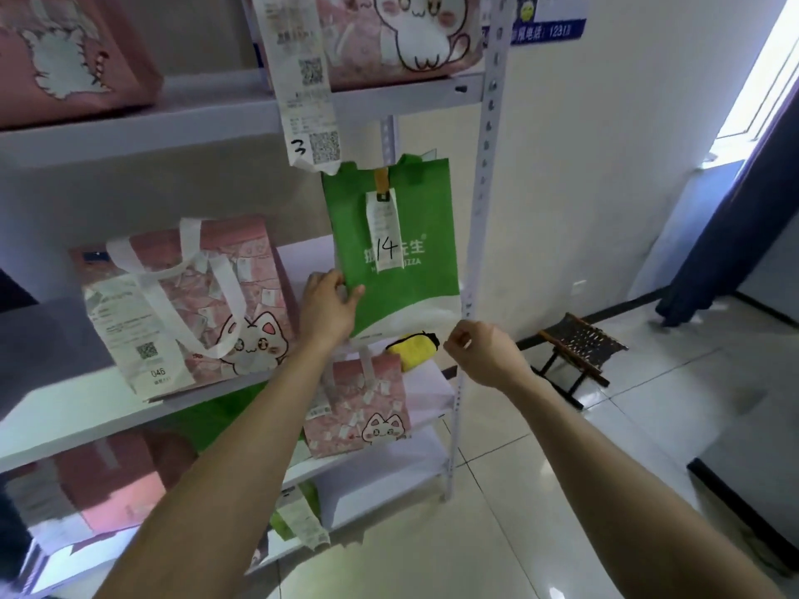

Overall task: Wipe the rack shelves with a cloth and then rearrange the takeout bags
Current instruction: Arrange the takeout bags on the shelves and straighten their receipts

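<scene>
- The green takeout bag (393, 252) marked 14, upright at the shelf's (428, 382) right end, is pinched by the left grip (330, 304); it may be tipped off.
- The right grip (480, 348) is curled on nothing; the yellow cloth (410, 343) nearby may be knocked down.

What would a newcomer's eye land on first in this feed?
The bright green fabric takeout bag with a receipt marked 14 stands out at the right end of the pale metal rack, its lower left edge gripped by the left hand. Beside its base lies a crumpled yellow cloth; the right hand hovers curled nearby.
</scene>
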